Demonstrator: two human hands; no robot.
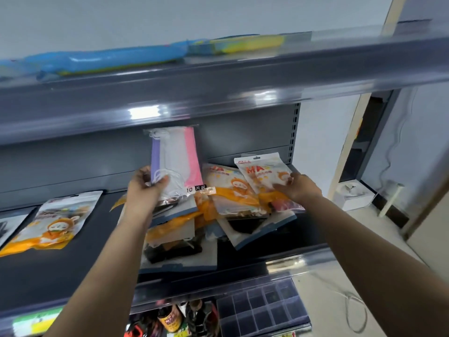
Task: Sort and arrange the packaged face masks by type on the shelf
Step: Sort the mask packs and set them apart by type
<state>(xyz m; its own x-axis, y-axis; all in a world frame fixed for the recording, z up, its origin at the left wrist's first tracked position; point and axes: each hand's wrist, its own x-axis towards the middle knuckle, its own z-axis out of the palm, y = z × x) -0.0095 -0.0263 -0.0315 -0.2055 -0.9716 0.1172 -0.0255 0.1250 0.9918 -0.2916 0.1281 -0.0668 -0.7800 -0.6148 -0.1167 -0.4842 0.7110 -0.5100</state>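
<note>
Two packs are up: the left hand [148,183] grips the pastel mask pack [176,161] upright by its lower edge, long axis vertical. The right hand [300,184] pinches an orange cartoon pack [263,175] above the mixed pile [206,220]; its matching pack [56,220] lies far left on the shelf [102,263], nearer the left hand.

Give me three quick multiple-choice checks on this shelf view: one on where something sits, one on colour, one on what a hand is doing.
1. Where does the lone orange cartoon pack lie?
A. on the top shelf
B. on the middle shelf, left of the pile
C. on the floor

2. Which colours show in the pack held by the left hand?
A. purple, white, pink
B. green, black
C. all orange

3. What is the right hand doing?
A. hanging idle
B. gripping an orange "MA" pack
C. pressing the shelf edge

Answers: 1 B, it lies flat left of the pile. 2 A, the striped pack shows those bands. 3 B, fingers close on the raised pack.
</note>
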